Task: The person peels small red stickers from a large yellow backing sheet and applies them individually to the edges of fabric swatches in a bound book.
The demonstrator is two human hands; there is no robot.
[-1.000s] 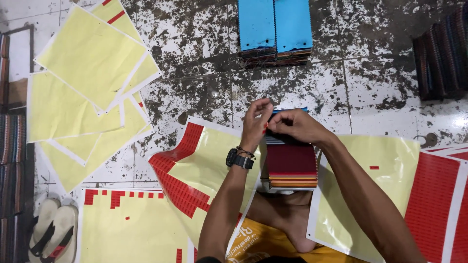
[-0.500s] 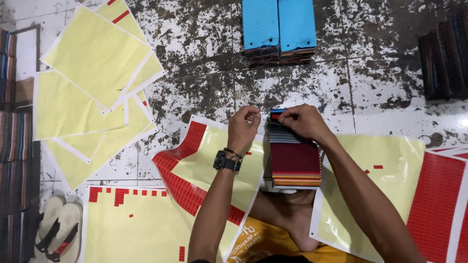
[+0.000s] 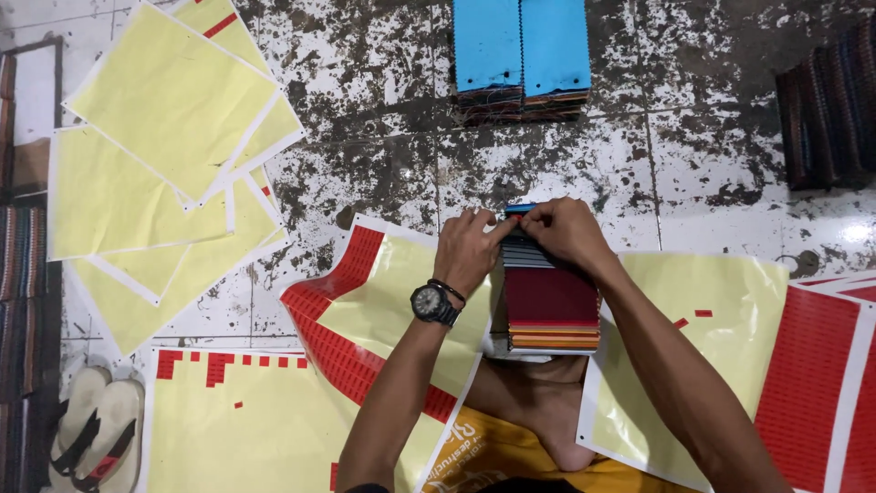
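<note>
Flanking the swatch stack (image 3: 551,306), yellow sheets (image 3: 173,119) cover the floor (image 3: 383,155).

left hand (image 3: 470,251): knuckles up, fingers curled, fingertips pinched | right hand (image 3: 566,230): fingers bent, pinching, tips meeting the left's | both forearms angle inward, wrists close together

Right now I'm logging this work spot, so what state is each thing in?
left hand: fingertips pinching the swatch stack's far end
right hand: gripping the same end
swatch stack: fanned, dark red piece showing
blue-topped stacks: side by side, untouched
yellow sheets: overlapping, mostly stripped
red sticker sheet: nearly full
sandals: paired, off
</note>
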